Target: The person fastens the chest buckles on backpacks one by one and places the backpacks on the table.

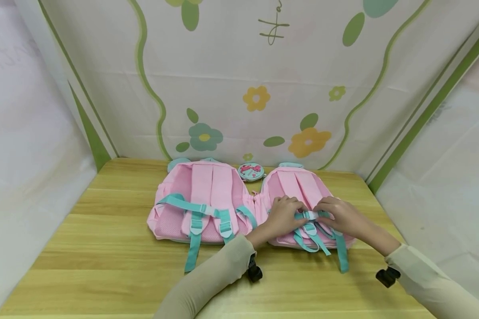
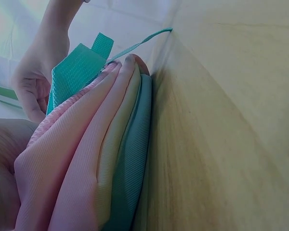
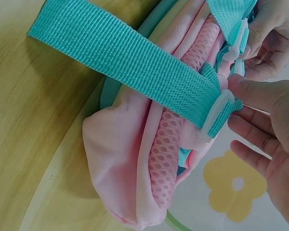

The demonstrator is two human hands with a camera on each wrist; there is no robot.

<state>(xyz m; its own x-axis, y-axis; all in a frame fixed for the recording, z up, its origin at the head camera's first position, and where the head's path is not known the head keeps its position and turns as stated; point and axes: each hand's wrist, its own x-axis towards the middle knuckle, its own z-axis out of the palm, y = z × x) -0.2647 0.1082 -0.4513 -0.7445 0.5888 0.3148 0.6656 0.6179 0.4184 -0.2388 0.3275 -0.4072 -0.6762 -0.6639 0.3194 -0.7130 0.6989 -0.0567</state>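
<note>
Both hands work at the smaller pink backpack (image 1: 288,186) on the right, which lies with its straps facing up. Between them a white buckle (image 1: 311,215) joins the teal webbing across the shoulder straps. From the left side, the left hand (image 1: 281,217) pinches the webbing by the buckle. The right hand (image 1: 341,215) grips the other side; in the right wrist view its thumb and fingers pinch a white plastic buckle piece (image 3: 218,113) with a teal strap (image 3: 135,65) running through it. In the left wrist view, pink side fabric (image 2: 77,159) hides part of the left hand (image 2: 7,178).
A larger pink backpack (image 1: 201,186) lies left of it, its teal chest strap (image 1: 187,205) across the shoulder straps. A round teal pouch (image 1: 251,172) with a pink picture sits between them at the back. Loose strap ends hang onto the wooden table (image 1: 104,248). Printed cloth walls (image 1: 223,57) surround it.
</note>
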